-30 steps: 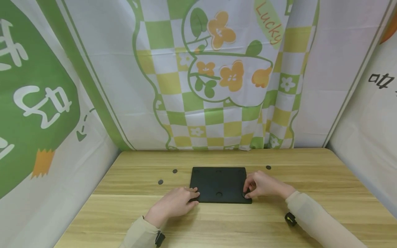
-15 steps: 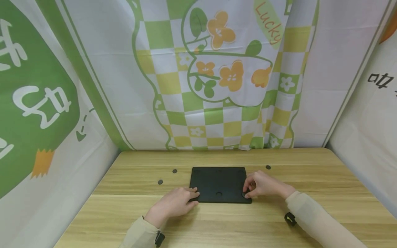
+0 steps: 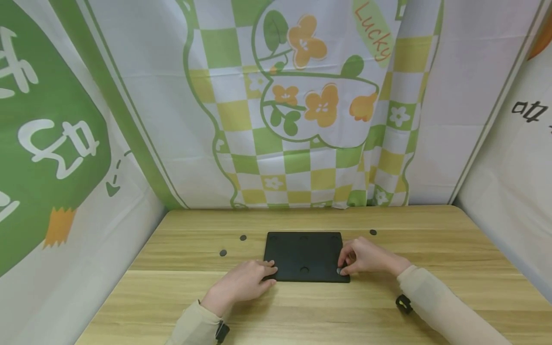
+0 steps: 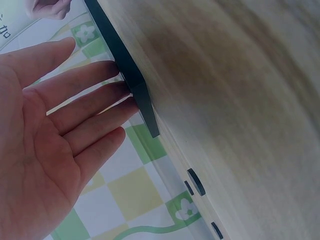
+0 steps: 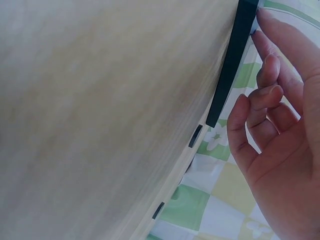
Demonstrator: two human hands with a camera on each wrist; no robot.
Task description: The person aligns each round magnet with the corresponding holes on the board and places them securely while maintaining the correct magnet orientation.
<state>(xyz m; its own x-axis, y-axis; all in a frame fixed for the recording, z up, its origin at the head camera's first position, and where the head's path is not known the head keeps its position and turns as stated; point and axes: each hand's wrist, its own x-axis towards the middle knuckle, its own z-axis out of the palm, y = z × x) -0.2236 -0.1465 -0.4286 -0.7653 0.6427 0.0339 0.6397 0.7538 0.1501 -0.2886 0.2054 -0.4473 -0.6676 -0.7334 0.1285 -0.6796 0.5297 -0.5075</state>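
Note:
A thin black rectangular board (image 3: 297, 254) with round recesses lies flat on the wooden table. My left hand (image 3: 244, 281) rests its fingertips on the board's front left corner; its fingers are nearly straight in the left wrist view. At the front right corner, my right hand (image 3: 366, 257) pinches a small round disc (image 3: 339, 271) between thumb and index finger. That disc looks light grey and sits at the board's surface, mostly covered by the fingertips. In the right wrist view the other fingers of the right hand (image 5: 285, 120) are curled.
Two dark discs (image 3: 243, 237) lie on the table (image 3: 194, 287) left of the board, and another dark disc (image 3: 373, 232) lies behind the right hand. A patterned curtain (image 3: 302, 158) hangs behind the table's back edge. White cloth walls (image 3: 509, 182) stand on both sides.
Both hands stay almost still. The disc at the right fingertips now shows a lighter face than before, as if slightly tilted.

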